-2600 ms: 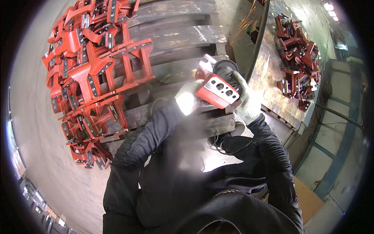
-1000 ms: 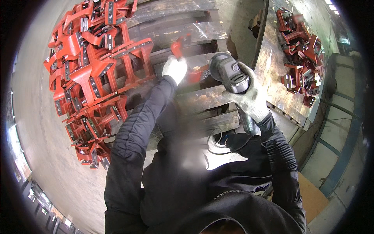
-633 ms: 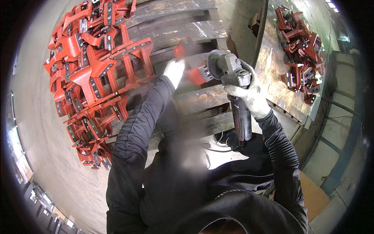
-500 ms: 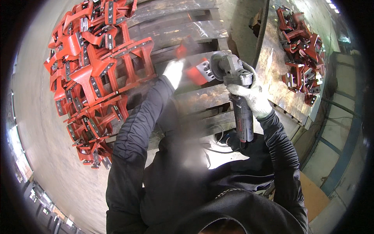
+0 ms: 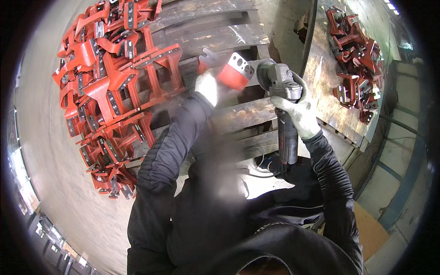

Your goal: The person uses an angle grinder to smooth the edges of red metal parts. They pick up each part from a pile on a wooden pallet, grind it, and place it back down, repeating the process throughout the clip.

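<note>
"What am I gripping on the left?"

"In my left hand (image 5: 206, 88) I have a red bracket (image 5: 233, 78), raised over the wooden pallet (image 5: 252, 113). Its pale face, with the dark round holes, is turned up and to the right. Those fingers are closed on its left part; glare on the white glove hides how each one lies."

"And on the right?"

"My right hand (image 5: 300, 110), gloved too, is wrapped around the grinder (image 5: 287, 103): thumb across the near side, fingers curled over the far side. The handle points down toward my body."

"Is the disc (image 5: 264, 74) on the metal?"

"It's just to the right of the bracket's holed end. From this angle I can't tell whether they touch."

"Any writing I can use?"

"I see a faint reddish mark low on the grinder's handle, too small for me to make out."

"What's around my hands?"

"Off to my left, a big heap (image 5: 98, 89) of red brackets with dark, bolted strips, packed against one another. To my right, a smaller pile (image 5: 355, 68) of darker red ones, lying on a worn wooden board (image 5: 316, 89). The bracket I'm holding is between the two, nearer the left heap."
</note>
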`<state>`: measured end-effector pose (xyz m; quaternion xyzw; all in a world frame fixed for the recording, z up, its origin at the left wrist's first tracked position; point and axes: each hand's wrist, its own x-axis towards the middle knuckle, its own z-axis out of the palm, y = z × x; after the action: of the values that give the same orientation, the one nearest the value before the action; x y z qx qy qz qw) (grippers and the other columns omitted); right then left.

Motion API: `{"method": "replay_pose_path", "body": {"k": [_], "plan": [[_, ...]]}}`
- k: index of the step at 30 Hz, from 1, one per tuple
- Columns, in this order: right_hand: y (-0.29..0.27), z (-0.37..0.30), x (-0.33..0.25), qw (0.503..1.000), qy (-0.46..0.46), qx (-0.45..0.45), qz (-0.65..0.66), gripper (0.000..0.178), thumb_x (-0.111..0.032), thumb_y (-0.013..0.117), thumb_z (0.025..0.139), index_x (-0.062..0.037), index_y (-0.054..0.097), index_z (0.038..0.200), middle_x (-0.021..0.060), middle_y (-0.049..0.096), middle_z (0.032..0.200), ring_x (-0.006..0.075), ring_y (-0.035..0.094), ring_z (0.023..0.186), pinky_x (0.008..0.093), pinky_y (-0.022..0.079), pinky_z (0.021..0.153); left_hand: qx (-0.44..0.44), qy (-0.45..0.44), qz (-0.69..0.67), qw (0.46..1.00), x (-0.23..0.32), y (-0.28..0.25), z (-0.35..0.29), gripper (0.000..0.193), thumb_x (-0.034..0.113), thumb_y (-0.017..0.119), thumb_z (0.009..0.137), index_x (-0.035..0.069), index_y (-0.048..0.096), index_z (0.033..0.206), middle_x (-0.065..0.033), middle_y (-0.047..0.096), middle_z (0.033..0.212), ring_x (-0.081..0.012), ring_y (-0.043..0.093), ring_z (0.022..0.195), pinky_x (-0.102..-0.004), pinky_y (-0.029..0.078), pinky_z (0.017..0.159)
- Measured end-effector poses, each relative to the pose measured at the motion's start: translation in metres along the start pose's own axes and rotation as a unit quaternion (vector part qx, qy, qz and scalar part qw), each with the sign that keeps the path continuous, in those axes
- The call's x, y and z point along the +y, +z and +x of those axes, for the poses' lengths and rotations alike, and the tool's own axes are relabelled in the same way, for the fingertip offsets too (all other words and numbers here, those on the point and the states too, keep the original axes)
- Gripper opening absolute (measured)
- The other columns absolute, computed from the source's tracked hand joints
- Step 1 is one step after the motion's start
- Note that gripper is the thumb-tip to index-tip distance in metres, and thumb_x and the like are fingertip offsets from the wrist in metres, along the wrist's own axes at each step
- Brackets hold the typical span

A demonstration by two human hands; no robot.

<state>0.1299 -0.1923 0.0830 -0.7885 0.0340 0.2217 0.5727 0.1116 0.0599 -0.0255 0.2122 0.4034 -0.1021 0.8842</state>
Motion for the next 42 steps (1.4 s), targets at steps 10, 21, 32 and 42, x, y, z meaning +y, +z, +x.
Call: {"method": "replay_pose_path", "body": {"k": [10,21,32,42], "plan": [[0.026,-0.002,-0.014,0.983,-0.117,-0.005,-0.143,0.1,-0.032,0.093,0.066,-0.0032,0.042,0.148,0.0223,0.059,0.136,0.028,0.059,0.125,0.0377,0.048,0.105,-0.201,0.133,0.25,0.938,-0.04,-0.001,-0.001,0.058,0.042,0.04,0.105,-0.001,0.071,0.083,-0.017,0.072,0.085,-0.0295,0.071,0.081,-0.0407,0.06,0.078],[0.025,-0.008,-0.019,0.989,-0.082,-0.031,-0.119,0.098,-0.02,0.093,0.064,-0.0084,0.043,0.148,0.0159,0.061,0.133,0.0244,0.06,0.12,0.037,0.048,0.105,-0.147,-0.05,-0.068,0.985,-0.038,-0.019,0.024,0.042,0.038,0.039,0.106,0.009,0.053,0.132,-0.0168,0.057,0.134,-0.0332,0.061,0.117,-0.0513,0.057,0.095],[0.013,-0.008,-0.005,0.982,-0.067,-0.033,-0.171,0.102,-0.038,0.093,0.066,-0.003,0.043,0.147,0.0193,0.059,0.136,0.0258,0.056,0.127,0.0379,0.046,0.106,0.001,-0.028,-0.056,0.998,-0.011,0.005,-0.016,0.039,0.032,0.036,0.107,0.009,0.051,0.134,-0.0153,0.058,0.134,-0.0334,0.061,0.119,-0.0536,0.055,0.099],[0.01,-0.006,0.013,0.997,-0.049,-0.064,-0.011,0.1,-0.022,0.093,0.064,-0.0078,0.043,0.148,0.0156,0.059,0.135,0.0253,0.059,0.122,0.0385,0.048,0.106,-0.321,0.455,0.455,0.695,-0.011,-0.078,0.044,0.04,0.039,0.037,0.108,0.012,0.05,0.135,-0.0131,0.06,0.132,-0.0295,0.064,0.116,-0.0488,0.059,0.094]]}}
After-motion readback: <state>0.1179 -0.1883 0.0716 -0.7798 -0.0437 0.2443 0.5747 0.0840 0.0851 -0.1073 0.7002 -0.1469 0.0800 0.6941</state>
